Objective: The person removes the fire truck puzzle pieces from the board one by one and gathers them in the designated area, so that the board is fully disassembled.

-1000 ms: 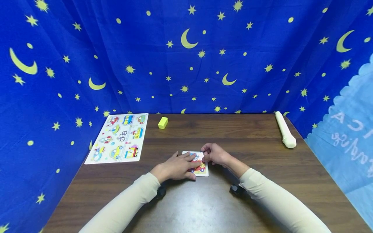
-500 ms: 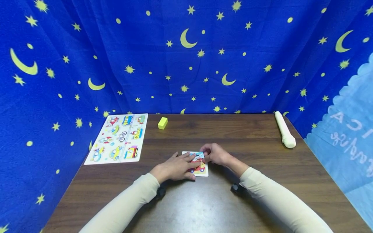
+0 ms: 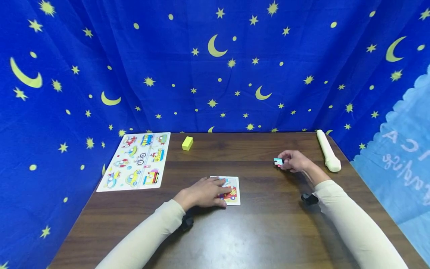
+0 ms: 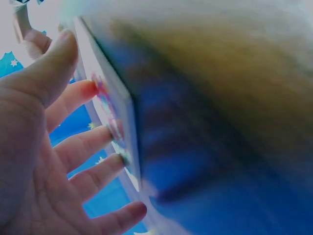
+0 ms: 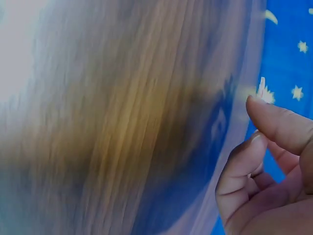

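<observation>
Fingers, right hand (image 3: pixel 293 161): thumb and forefinger are pinched together on a small puzzle piece (image 3: pixel 277 161), coloured light blue, white and red. The piece projects from the fingertips on the side facing the left hand. Whether it touches the table cannot be determined.

Fingers, left hand (image 3: pixel 203 192): extended and spread, palm down. In the left wrist view, several fingertips bear on the face of a small puzzle tray (image 3: pixel 238 192), which has a white border and a red vehicle picture. The hand covers the tray's left part; a pale grey area shows at its upper right. The tray lies flat, well apart from the puzzle piece.

Wrists: each carries a black device, left (image 3: pixel 187 223) and right (image 3: pixel 309 199), beside a cream sleeve.

Surrounding items: a brown wood-grain table (image 3: pixel 262 231) supports all parts. At far left lies a large white board (image 3: pixel 130 167) with vehicle pictures. A yellow block (image 3: pixel 187 143) stands near it, toward the rear edge. A cream club-shaped object (image 3: pixel 327 151) lies at far right, beyond the right hand.

Background: a blue curtain (image 3: pixel 188 67) with yellow moons and stars.
</observation>
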Tool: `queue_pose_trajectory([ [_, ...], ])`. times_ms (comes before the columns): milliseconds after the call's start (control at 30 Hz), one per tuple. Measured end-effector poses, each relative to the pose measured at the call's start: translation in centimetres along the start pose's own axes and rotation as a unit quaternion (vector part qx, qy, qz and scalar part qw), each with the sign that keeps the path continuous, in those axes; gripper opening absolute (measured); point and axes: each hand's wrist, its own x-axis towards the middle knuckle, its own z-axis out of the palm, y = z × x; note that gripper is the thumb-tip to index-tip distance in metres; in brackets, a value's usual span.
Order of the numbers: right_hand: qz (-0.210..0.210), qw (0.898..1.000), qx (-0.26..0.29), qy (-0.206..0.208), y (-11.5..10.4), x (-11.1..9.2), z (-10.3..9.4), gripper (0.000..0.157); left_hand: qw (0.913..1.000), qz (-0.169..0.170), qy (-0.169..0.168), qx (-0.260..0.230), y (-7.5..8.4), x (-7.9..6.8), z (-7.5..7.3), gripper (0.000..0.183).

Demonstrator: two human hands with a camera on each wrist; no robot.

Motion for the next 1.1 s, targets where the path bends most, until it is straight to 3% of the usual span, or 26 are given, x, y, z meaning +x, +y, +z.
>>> queue_pose_trajectory([
  [133,0.012,1.0,0.001,-0.014,0.7,0.1,-0.9,0.044,1.0,-0.001,0.006,-0.006,0.0,0.2,-0.2,0.056],
  [367,0.034,0.999,-0.012,-0.003,1.3,0.5,-1.0,0.046,0.9995,0.012,0.027,-0.009,0.0,0.5,-0.1,0.053],
  [500,0.024,0.999,-0.02,0.003,1.3,0.5,-0.9,0.056,0.9996,0.012,0.024,-0.008,-0.1,0.5,-0.2,0.051],
  [600,-0.005,1.0,-0.009,0.02,0.6,0.6,-0.2,0.061,0.9996,0.013,0.024,-0.006,-0.1,0.3,-0.2,0.05],
  [700,-0.037,0.999,0.016,0.031,-1.1,0.7,1.6,0.061,0.9996,0.009,0.025,-0.005,-0.1,0.1,-0.3,0.051],
  [800,-0.059,0.998,0.024,0.01,-3.3,0.4,4.7,0.059,0.9996,0.004,0.026,-0.012,-0.1,-0.5,-0.3,0.054],
  [967,-0.09,0.993,-0.033,-0.063,-5.7,-0.7,10.9,0.046,0.9999,0.006,0.012,0.001,0.1,-1.3,0.3,0.061],
  [1100,-0.125,0.985,-0.087,-0.087,-6.6,-1.8,13.7,0.036,0.9999,0.009,-0.009,0.011,0.4,-1.4,0.5,0.063],
])
